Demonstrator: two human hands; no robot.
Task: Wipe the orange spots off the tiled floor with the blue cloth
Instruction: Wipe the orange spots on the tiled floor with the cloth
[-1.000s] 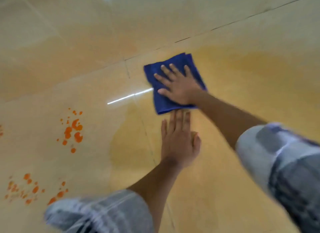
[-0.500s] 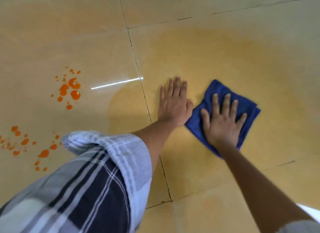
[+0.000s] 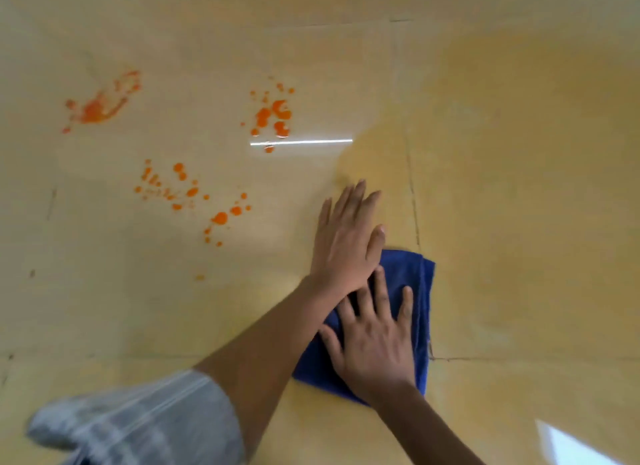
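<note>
With the right hand (image 3: pixel 375 343) pressed flat, fingers spread, on the blue cloth (image 3: pixel 412 284) at five o'clock and the left hand (image 3: pixel 346 236) seemingly braced open-palmed on the tiled floor (image 3: pixel 519 187), sweep firmly toward the orange spots (image 3: pixel 273 115) at ten o'clock.

Blue cloth (image 3: pixel 420 291) folded, flat on tiled floor (image 3: pixel 519 187); orange spots (image 3: pixel 273 115) left, seemingly unwiped.

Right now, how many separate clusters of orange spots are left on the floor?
4. A smeared patch far left, a cluster above the light streak, one mid-left, one nearest the left hand. More may lie off-frame.
</note>
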